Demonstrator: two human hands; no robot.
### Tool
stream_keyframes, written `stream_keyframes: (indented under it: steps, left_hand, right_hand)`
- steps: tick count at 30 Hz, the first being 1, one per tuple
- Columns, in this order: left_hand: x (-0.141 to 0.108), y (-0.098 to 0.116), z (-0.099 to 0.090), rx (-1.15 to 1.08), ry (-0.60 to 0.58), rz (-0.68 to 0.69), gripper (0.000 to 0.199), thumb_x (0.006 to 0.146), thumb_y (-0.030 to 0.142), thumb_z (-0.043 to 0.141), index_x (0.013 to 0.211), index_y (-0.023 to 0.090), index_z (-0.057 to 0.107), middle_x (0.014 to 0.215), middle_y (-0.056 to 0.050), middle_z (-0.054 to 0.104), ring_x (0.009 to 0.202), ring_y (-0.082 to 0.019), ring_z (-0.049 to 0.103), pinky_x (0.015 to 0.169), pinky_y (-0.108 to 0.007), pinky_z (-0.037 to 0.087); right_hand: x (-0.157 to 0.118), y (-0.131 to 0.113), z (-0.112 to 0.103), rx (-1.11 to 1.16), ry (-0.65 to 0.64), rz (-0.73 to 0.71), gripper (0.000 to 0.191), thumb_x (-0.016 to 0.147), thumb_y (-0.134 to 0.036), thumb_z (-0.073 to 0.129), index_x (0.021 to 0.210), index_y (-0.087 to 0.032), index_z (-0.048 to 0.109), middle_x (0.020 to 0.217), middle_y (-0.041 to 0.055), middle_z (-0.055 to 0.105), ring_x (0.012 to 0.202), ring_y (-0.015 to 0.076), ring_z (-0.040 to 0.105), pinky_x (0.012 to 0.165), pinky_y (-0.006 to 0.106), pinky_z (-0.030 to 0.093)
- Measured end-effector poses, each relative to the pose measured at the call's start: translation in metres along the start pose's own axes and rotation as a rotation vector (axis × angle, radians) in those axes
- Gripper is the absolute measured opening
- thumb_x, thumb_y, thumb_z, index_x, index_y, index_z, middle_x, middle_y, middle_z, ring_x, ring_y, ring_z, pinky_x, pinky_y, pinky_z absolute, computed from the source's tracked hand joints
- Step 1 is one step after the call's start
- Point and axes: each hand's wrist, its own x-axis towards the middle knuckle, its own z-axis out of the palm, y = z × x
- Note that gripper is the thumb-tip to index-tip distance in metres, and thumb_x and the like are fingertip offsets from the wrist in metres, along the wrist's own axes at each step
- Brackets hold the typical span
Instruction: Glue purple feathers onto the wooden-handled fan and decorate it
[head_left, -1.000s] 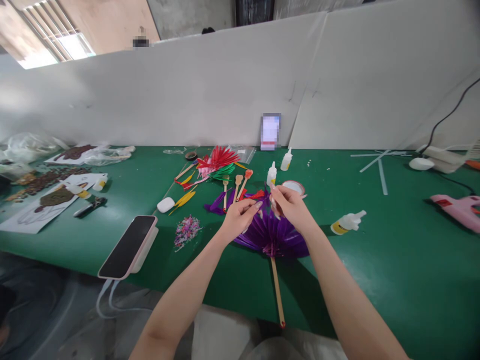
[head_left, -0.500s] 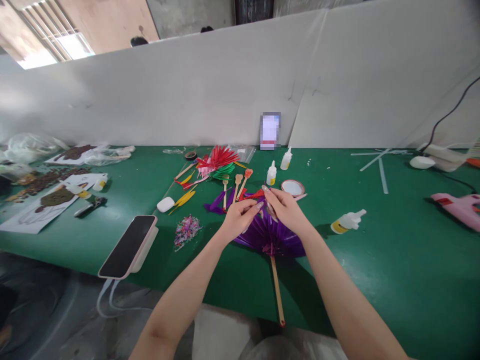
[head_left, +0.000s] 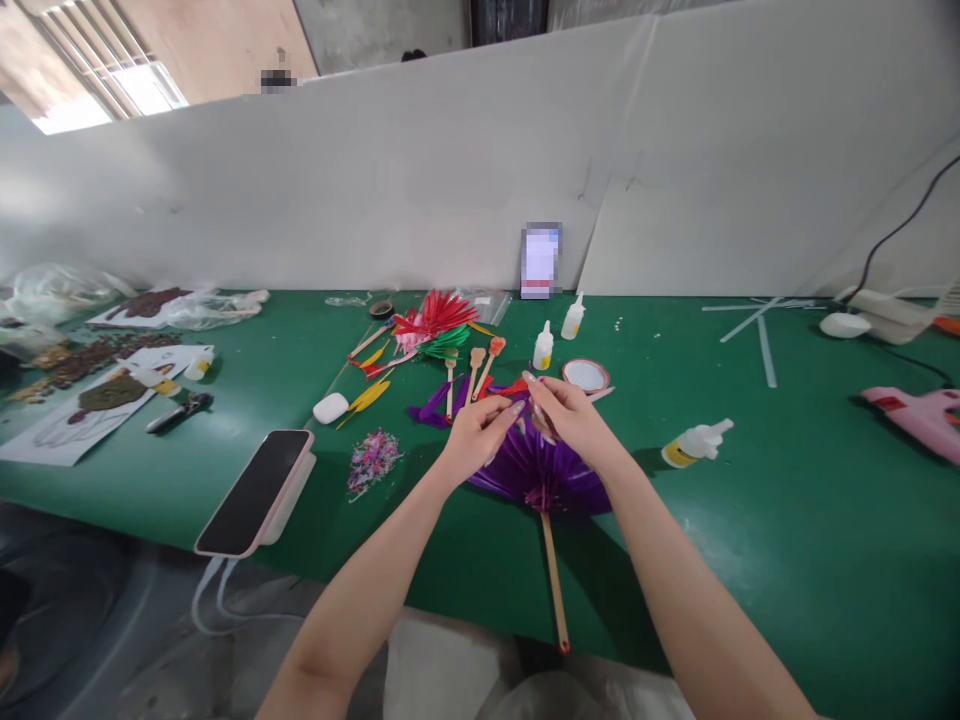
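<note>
Head view: purple fan (head_left: 540, 485) lying on green bench (head_left: 795, 570), below both hands, wooden handle (head_left: 555, 590) pointing toward person. Left hand (head_left: 480, 435) pinching over fan's upper part, thumb and forefinger together. Right hand (head_left: 568, 415) pinching just beside it, fingertips together; what is being gripped too small to tell. Three wooden sticks (head_left: 476, 375) lying beyond left hand, near purple scraps (head_left: 429, 408). Red-rimmed dish (head_left: 586, 375) resting beyond right hand; squeeze bottle (head_left: 543, 348) standing near dish. Confetti pile (head_left: 374, 460) lying left of left hand, near phone (head_left: 255, 495).
</note>
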Motion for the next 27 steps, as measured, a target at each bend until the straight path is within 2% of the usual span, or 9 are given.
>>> stream_keyframes:
  steps: [5,12,16,20,27]
  left_hand:
    - [-0.001,-0.0006,0.0002,-0.024,-0.026,0.009,0.03,0.077,0.042,0.055,0.071,0.014,0.054,0.036,0.009,0.035,0.032,-0.003,0.029,0.036,-0.019,0.021]
    - [-0.0019,0.0012,-0.0011,-0.141,-0.071,0.006,0.03,0.076,0.042,0.057,0.07,0.013,0.053,0.036,0.009,0.035,0.03,-0.003,0.029,0.034,-0.018,0.02]
    - [-0.0013,0.0012,-0.0022,-0.152,-0.065,0.011,0.031,0.075,0.043,0.058,0.081,0.013,0.057,0.036,0.009,0.035,0.03,-0.003,0.029,0.033,-0.017,0.02]
    - [-0.002,0.003,-0.002,-0.147,-0.051,-0.003,0.029,0.076,0.041,0.058,0.076,0.013,0.057,0.035,0.009,0.035,0.029,-0.003,0.029,0.032,-0.018,0.019]
    - [-0.0025,0.0021,-0.0029,-0.133,-0.069,0.011,0.029,0.076,0.041,0.058,0.072,0.013,0.055,0.036,0.008,0.034,0.03,-0.003,0.029,0.033,-0.018,0.02]
  right_hand:
    - [-0.0005,-0.0011,0.0013,0.094,-0.02,0.02,0.043,0.074,-0.052,0.059,0.053,-0.02,0.04,0.036,-0.0085,0.038,0.03,0.0054,0.034,0.033,0.02,0.023]
    - [-0.0033,-0.0051,-0.001,0.219,-0.093,0.152,0.037,0.066,-0.045,0.069,0.054,-0.018,0.046,0.039,-0.008,0.042,0.032,0.0056,0.038,0.033,0.019,0.02]
    - [-0.0057,-0.0058,-0.0005,0.178,-0.145,0.121,0.036,0.068,-0.043,0.068,0.053,-0.017,0.047,0.038,-0.0064,0.047,0.032,0.0056,0.04,0.033,0.019,0.022]
    - [-0.0064,-0.0075,-0.0031,0.152,-0.147,0.057,0.039,0.075,-0.046,0.061,0.053,-0.018,0.044,0.036,-0.0061,0.046,0.03,0.005,0.036,0.034,0.02,0.021]
    - [-0.0051,-0.0048,0.0001,0.331,-0.094,0.102,0.039,0.07,-0.042,0.066,0.051,-0.018,0.042,0.039,-0.0083,0.036,0.032,0.0049,0.033,0.033,0.021,0.017]
